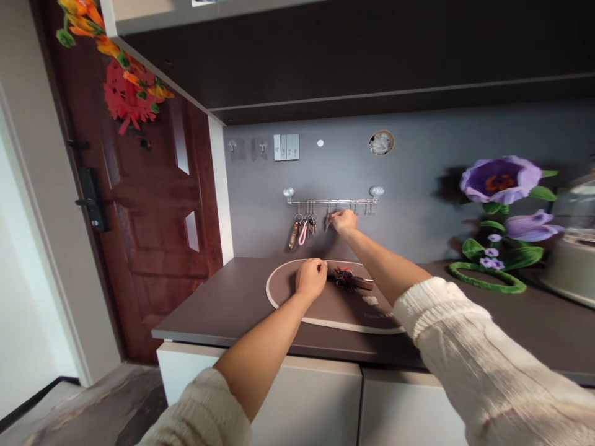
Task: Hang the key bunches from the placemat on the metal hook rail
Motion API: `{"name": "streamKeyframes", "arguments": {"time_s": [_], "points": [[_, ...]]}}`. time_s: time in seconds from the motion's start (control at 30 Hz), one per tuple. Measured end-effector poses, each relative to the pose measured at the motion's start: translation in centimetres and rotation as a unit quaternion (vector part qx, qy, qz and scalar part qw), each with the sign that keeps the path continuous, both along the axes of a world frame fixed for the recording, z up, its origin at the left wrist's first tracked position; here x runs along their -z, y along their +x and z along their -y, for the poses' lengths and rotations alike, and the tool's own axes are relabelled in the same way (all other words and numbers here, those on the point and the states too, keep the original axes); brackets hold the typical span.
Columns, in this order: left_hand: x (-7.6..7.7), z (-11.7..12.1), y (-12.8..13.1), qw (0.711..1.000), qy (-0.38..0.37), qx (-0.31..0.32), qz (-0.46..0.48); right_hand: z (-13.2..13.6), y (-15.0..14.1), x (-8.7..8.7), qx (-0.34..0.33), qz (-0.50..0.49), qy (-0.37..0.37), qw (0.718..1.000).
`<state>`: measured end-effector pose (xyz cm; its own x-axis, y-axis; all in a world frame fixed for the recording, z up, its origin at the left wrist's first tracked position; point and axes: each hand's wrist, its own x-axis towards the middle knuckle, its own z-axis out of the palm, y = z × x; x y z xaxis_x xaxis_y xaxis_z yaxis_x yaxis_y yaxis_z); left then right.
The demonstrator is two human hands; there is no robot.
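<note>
My right hand (344, 220) is raised to the clear hook rail (334, 201) on the grey wall. Its fingers pinch a small metal key (328, 222) just below one of the hooks. From hooks further left hang several keys (312, 224), a pink loop strap (303, 234) and a brown key fob (294, 235). My left hand (311, 277) is closed above the brown rounded mat (288, 297); whatever it may hold is hidden by the fingers. Beside it on the mat lies a dark bunch of keys (348, 280) with a red part.
A dark shelf (353, 56) overhangs the counter (209, 303). Purple plush flowers (502, 179) and a domed appliance (574, 260) stand at the right. A red-brown door (162, 266) is at the left. A switch panel (286, 147) and a round wall hole (381, 142) sit above the rail.
</note>
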<state>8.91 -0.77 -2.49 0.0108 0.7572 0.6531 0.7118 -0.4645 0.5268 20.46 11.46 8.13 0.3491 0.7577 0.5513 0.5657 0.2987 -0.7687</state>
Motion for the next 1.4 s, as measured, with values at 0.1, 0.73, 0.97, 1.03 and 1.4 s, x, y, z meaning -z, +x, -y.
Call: {"name": "streamKeyframes", "arguments": {"time_s": [0.1,0.73,0.97,1.03,1.4], "points": [[0.0,0.0,0.0,1.000,0.000,-0.001,-0.001,-0.1,0.1,0.3,0.003,0.008,-0.011,1.000],[0.0,0.0,-0.4,1.000,-0.004,-0.023,-0.014,5.9,1.9,2.9,-0.106,-0.001,-0.012,0.994],[0.0,0.7,-0.4,1.000,0.005,-0.004,-0.030,10.0,4.2,6.8,-0.199,-0.021,-0.012,0.980],[-0.1,0.8,-0.3,1.000,-0.001,0.000,-0.030,10.9,4.8,7.7,-0.199,-0.026,-0.012,0.980],[-0.3,0.6,0.7,0.996,-0.051,0.069,-0.022,13.7,6.3,9.1,-0.156,0.089,-0.015,0.984]]}}
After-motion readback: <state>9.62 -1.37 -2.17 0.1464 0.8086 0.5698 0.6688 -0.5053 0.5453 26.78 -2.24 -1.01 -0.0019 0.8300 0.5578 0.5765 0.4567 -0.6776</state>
